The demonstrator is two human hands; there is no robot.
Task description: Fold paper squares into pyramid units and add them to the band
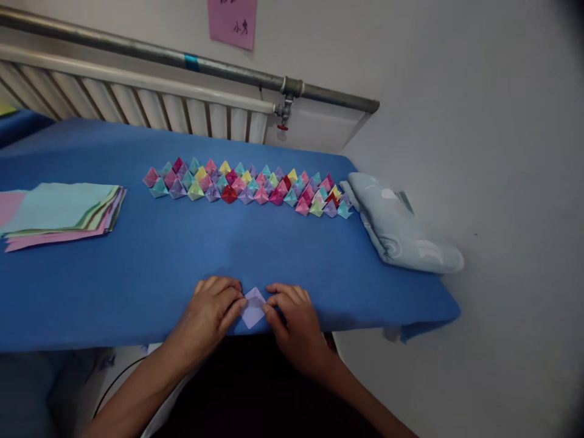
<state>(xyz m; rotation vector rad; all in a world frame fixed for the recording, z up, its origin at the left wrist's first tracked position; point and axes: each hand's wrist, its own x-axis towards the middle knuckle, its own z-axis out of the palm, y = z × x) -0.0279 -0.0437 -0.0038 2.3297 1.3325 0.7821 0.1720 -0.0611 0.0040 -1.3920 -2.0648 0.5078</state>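
A small lavender square of origami paper [254, 308] lies turned like a diamond near the front edge of the blue-covered table [182, 267]. My left hand [214, 304] pinches its left corner between thumb and forefinger. On the opposite side, the thumb and fingertips of my right hand [292, 319] close on the right corner. Behind them stand rows of many folded paper pieces [246, 194] in pink, red, yellow, green, teal and lilac, set close together with pointed tips upward.
At the left lies a stack of coloured paper [68, 207]. A folded grey-green blanket [401, 231] sits at the right end. Along the wall behind run a white radiator [150, 103], a metal pipe [137, 45] and a red-handled valve [283, 115]. A pink note [232, 24] hangs above.
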